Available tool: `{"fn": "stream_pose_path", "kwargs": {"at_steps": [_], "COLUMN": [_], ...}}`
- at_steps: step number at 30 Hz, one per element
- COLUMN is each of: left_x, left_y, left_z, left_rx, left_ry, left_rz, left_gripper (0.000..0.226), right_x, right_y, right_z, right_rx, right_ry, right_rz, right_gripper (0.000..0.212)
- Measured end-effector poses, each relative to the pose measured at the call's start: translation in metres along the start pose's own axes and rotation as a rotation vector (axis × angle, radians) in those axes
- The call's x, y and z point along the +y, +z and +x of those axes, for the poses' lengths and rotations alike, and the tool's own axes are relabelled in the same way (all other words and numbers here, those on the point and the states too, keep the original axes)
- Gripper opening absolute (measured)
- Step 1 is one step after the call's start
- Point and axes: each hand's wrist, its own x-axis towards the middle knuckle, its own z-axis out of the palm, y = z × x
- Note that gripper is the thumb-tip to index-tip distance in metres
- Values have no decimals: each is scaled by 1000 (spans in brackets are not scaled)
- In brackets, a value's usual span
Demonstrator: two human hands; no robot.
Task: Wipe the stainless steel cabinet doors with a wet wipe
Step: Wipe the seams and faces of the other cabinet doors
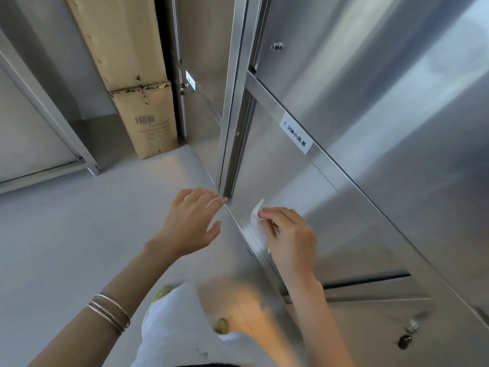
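Note:
The stainless steel cabinet stands at the right, and its lower door (344,213) runs down to the floor. My right hand (289,239) pinches a crumpled white wet wipe (257,213) with curled fingers, holding it against the door's bottom edge. My left hand (193,221) reaches to the cabinet's bottom corner post (227,160), with fingers fairly straight and the index tip at the post. A small white patch shows under those fingers; I cannot tell what it is.
A white label (296,133) sits on the rail between the lower door and the upper door (370,62), which has a knob (277,46). Two stacked cardboard boxes (148,117) stand in the far corner. Another steel unit (53,133) is at the left. Grey floor (79,234) lies below.

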Motion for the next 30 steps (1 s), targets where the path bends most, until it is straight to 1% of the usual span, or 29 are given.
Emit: {"fn": "stream_pose_path", "kwargs": {"at_steps": [5,9,16,19,22,25,28,30], "left_x": [-32,-71,-188,-230,-251,-256,-250,-243], "left_y": [12,18,23,29,45,75,124,165], "left_z": [38,81,164,197,227,255,278,286], "left_rx": [-39,-66,-206,-209,-141,-43,22,86], "left_ry": [88,162,304,381,405,388,335,329], "left_rz": [6,-8,-11,-20,-75,-197,-308,-362], "left_gripper": [45,45,46,44,44,41,51,52], "right_x": [5,0,-33,-42,-38,-17,17,46], "right_y": [26,65,159,192,218,244,275,295], "right_z": [29,61,141,172,194,206,205,198], "right_rx": [48,77,190,260,303,323,373,421], "right_ry": [47,104,275,346,351,338,290,234], "right_rz": [-47,-75,-137,-186,-240,-285,-316,-331], "right_gripper": [16,20,22,22,20,26,22,19]}}
